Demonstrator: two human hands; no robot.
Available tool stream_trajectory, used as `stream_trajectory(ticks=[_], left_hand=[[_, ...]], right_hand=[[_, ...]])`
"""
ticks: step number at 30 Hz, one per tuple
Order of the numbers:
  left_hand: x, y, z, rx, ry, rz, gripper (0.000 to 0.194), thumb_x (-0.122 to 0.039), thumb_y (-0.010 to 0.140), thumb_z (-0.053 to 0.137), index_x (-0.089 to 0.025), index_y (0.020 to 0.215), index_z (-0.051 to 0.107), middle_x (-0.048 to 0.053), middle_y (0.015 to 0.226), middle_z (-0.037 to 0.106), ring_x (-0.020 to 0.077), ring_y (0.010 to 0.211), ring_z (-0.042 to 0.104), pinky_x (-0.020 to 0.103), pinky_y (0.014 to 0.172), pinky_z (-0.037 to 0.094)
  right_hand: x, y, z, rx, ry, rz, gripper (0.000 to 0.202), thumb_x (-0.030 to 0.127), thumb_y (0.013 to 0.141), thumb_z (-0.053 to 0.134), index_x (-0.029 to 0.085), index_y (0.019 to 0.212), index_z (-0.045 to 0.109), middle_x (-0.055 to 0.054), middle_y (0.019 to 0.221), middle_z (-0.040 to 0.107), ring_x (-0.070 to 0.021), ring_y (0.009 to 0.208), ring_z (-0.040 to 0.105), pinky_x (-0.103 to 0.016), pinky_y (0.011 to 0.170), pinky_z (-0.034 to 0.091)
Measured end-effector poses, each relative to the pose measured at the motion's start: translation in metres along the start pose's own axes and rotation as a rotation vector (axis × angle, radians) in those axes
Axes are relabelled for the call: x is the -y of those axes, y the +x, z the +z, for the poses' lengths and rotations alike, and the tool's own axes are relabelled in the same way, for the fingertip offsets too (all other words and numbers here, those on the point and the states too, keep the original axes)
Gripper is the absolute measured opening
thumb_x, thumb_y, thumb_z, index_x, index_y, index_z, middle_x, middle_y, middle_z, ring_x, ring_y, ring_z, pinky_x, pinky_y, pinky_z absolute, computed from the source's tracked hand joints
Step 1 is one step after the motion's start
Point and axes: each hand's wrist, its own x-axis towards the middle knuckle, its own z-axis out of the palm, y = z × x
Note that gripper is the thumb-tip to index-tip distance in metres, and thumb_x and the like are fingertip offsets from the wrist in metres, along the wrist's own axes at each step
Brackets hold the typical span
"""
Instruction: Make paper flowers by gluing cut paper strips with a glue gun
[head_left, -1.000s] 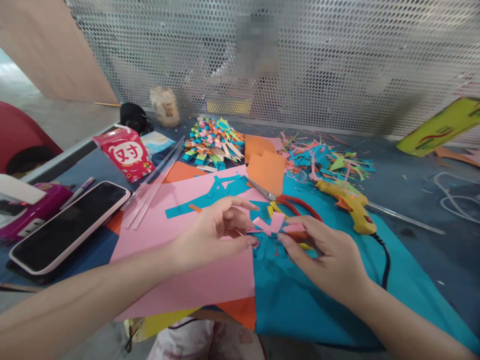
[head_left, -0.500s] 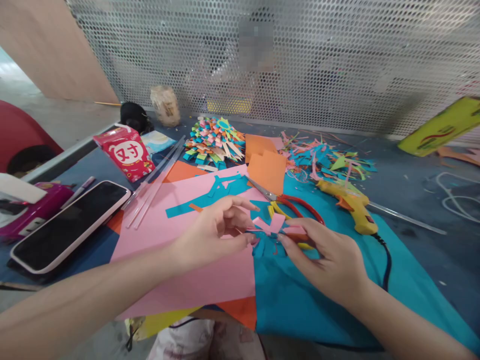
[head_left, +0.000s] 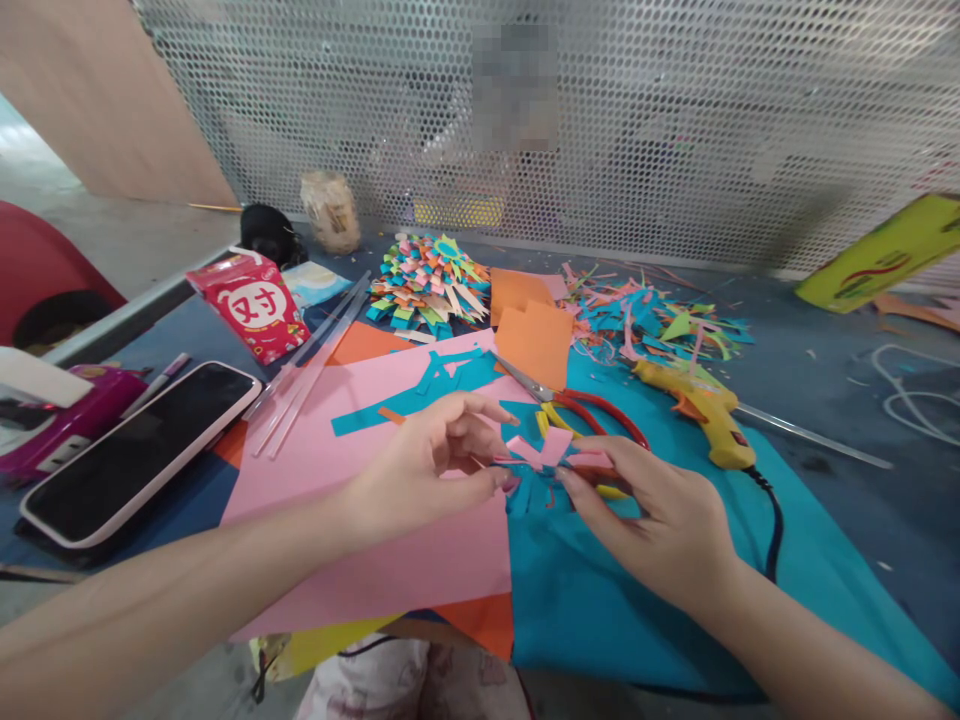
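Between my hands is a small flower-like piece of pink paper strips [head_left: 553, 446], raised over the sheets. My right hand [head_left: 656, 505] pinches its right side between thumb and fingers. From the left, my left hand [head_left: 442, 455] closes thumb and fingers on a strip at the other side. Small blue paper pieces [head_left: 531, 490] lie just beneath. Behind my right fingers are scissors with red and yellow handles [head_left: 600, 408], partly hidden. Under my left arm lies a pink sheet [head_left: 420, 560], and under my right one a blue sheet [head_left: 592, 610].
A yellow glue gun [head_left: 701, 410] lies at the right, its black cord running toward me. Paper scraps [head_left: 637, 315] and a colourful paper-strip pile [head_left: 427, 285] lie behind. Glue sticks [head_left: 311, 365], a phone [head_left: 142, 450] and a red packet [head_left: 251, 303] are at the left.
Almost nothing differs. Both hands stay in place around the pink paper piece, with only a tiny shift of the fingers.
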Motion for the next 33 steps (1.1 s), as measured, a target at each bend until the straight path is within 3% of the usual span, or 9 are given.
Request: stream_trajectory(ticks=[5,10,14,21,28,33], left_hand=[[-0.004,0.0,0.001,-0.016,-0.016,-0.01,0.035,-0.012,0.073,0.067,-0.016,0.104,0.051,0.001,0.082,0.06,0.0136,0.079,0.062,0.027,0.068,0.051],[-0.009,0.0,-0.002,-0.048,-0.106,0.021,0.031,-0.014,0.075,0.064,-0.017,0.103,0.052,0.004,0.088,0.061,0.0142,0.082,0.061,0.025,0.065,0.048],[-0.008,0.0,-0.004,-0.08,-0.028,0.017,0.027,-0.015,0.077,0.063,-0.017,0.101,0.051,0.001,0.079,0.059,0.0113,0.073,0.058,0.024,0.063,0.045],[-0.005,-0.002,-0.001,-0.101,0.198,0.221,0.035,-0.012,0.076,0.063,-0.017,0.107,0.046,0.0,0.08,0.057,0.0114,0.076,0.058,0.024,0.062,0.045],[-0.006,-0.001,-0.002,-0.102,0.198,0.171,0.022,-0.018,0.08,0.06,-0.018,0.1,0.049,0.0,0.078,0.058,0.0104,0.071,0.057,0.024,0.061,0.044],[-0.005,-0.001,-0.001,-0.123,0.196,0.17,0.028,-0.017,0.077,0.064,-0.018,0.101,0.05,0.0,0.076,0.058,0.0115,0.072,0.058,0.024,0.061,0.044]], right_hand=[[-0.001,0.001,-0.003,0.006,0.005,-0.025,0.008,0.018,0.085,0.051,0.024,0.088,0.055,0.002,0.068,0.068,-0.012,0.05,0.063,-0.02,0.045,0.051],[-0.003,0.002,-0.011,-0.071,0.021,-0.142,0.019,0.009,0.081,0.056,0.025,0.092,0.057,-0.003,0.083,0.069,-0.0154,0.071,0.068,-0.024,0.06,0.057],[-0.005,0.002,-0.013,-0.089,-0.012,-0.216,0.028,0.004,0.079,0.058,0.025,0.097,0.058,-0.004,0.087,0.069,-0.0149,0.073,0.067,-0.025,0.065,0.057],[-0.006,0.001,-0.007,-0.08,-0.027,-0.241,0.019,0.007,0.082,0.058,0.021,0.094,0.057,-0.004,0.083,0.069,-0.0131,0.072,0.067,-0.022,0.062,0.057],[-0.006,0.0,-0.011,-0.071,-0.058,-0.278,0.018,0.008,0.082,0.058,0.021,0.095,0.057,-0.005,0.087,0.069,-0.0137,0.076,0.067,-0.023,0.065,0.056],[-0.007,-0.001,-0.01,-0.064,-0.06,-0.264,0.02,0.009,0.083,0.057,0.024,0.096,0.056,-0.004,0.086,0.069,-0.0135,0.074,0.067,-0.024,0.062,0.056]])
